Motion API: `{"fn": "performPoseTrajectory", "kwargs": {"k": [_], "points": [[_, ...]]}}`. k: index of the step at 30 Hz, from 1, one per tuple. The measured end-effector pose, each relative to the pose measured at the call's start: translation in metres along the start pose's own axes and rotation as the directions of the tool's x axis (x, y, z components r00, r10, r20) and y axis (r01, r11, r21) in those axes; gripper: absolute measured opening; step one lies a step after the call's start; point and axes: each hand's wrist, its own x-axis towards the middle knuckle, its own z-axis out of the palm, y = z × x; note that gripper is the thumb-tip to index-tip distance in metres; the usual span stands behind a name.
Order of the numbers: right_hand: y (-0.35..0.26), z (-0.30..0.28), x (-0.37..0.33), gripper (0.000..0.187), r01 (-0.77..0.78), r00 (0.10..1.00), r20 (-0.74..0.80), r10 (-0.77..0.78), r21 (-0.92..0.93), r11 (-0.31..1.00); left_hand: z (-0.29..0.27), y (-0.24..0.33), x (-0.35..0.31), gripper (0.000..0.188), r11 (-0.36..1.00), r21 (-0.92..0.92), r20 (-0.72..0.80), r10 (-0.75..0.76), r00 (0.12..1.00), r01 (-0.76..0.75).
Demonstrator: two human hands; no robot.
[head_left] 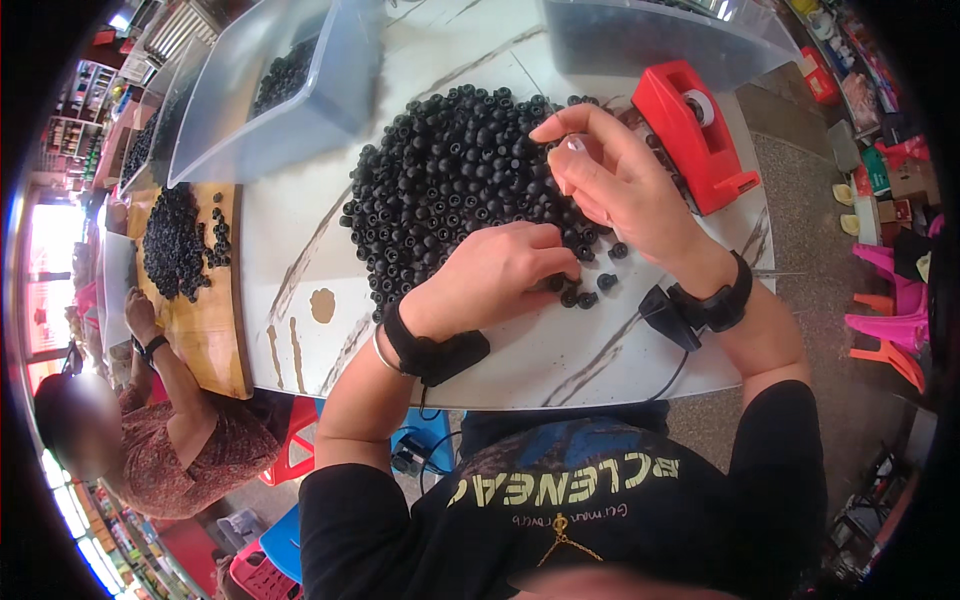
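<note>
A broad heap of small black dome-shaped caps [450,185], many showing a hollow end, covers the middle of the white table. My left hand [490,272] rests low at the heap's near edge, its fingers curled inward and pressed together. Black caps sit right by its fingertips, and whatever it grips is hidden beneath. Raised over the heap's right side, my right hand [625,180] has its index finger stretched out apart from the bent thumb, and I see nothing between them. Several loose caps [606,281] lie between my hands.
A red tape dispenser [690,135] stands right of the heap. Clear plastic bins [340,90] stand at the back left, with another bin [660,45] at the back right. On the left, a person [190,430] sits at a wooden table [225,330] with another black heap [172,240].
</note>
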Motion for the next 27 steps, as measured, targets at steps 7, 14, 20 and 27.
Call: {"fn": "performPoseTrajectory", "kwargs": {"k": [7, 14, 20, 27], "points": [[0.000, 0.000, 0.000, 0.021, -0.011, 1.000, -0.004, 0.011, 0.013, 1.000, 0.003, 0.002, 0.000, 0.022, 0.995, 0.101, -0.044, 0.033, 0.998, -0.028], [0.000, 0.001, -0.001, 0.021, -0.033, 0.999, -0.005, 0.034, 0.073, 0.997, 0.004, -0.004, 0.001, 0.017, 0.993, -0.110, -0.124, 0.025, 0.992, -0.038], [-0.002, 0.009, -0.002, 0.021, 0.008, 0.999, -0.034, -0.010, -0.042, 0.999, -0.010, -0.015, -0.001, 0.017, -0.011, -1.000, -0.006, -0.465, 0.886, -0.012], [0.012, 0.007, -0.001, 0.021, 0.087, 0.996, 0.018, -0.086, -0.249, 0.965, 0.007, -0.019, -0.003, 0.017, -0.165, -0.958, -0.138, -0.459, 0.878, -0.237]]}}
